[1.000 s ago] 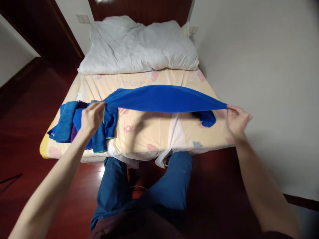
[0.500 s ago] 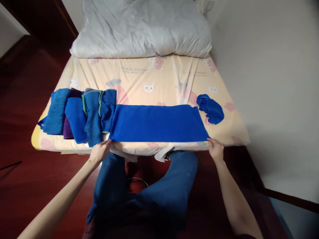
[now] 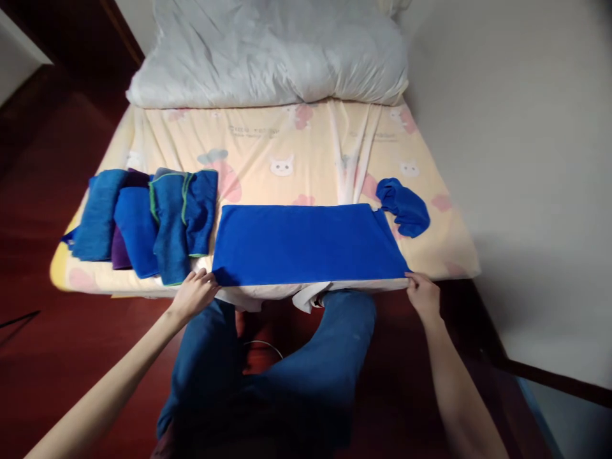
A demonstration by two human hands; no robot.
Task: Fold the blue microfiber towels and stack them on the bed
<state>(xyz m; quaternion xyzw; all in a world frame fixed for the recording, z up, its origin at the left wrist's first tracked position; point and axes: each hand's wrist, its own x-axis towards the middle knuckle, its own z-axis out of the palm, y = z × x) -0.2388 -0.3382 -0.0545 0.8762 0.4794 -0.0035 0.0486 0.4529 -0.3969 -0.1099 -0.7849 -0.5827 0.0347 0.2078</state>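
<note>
A bright blue towel (image 3: 310,245) lies spread flat along the front edge of the bed, wider than it is deep. My left hand (image 3: 195,293) pinches its near left corner, and my right hand (image 3: 423,294) pinches the near right corner. Both hands are at the mattress edge with the arms stretched apart. Left of the towel lie several folded cloths in blue, teal and purple, among them a teal cloth with green edging (image 3: 171,223). Beyond the towel's right end sits a crumpled blue cloth (image 3: 406,207).
The bed (image 3: 268,153) has a cream sheet printed with rabbits and carrots. A bunched pale grey quilt (image 3: 268,57) covers its far end. A white wall (image 3: 516,159) stands on the right, and dark red floor (image 3: 57,370) shows at left.
The towel's near edge has come toward me, and the towel now covers more depth on the bed. Both hands have moved slightly nearer, still gripping its corners.
</note>
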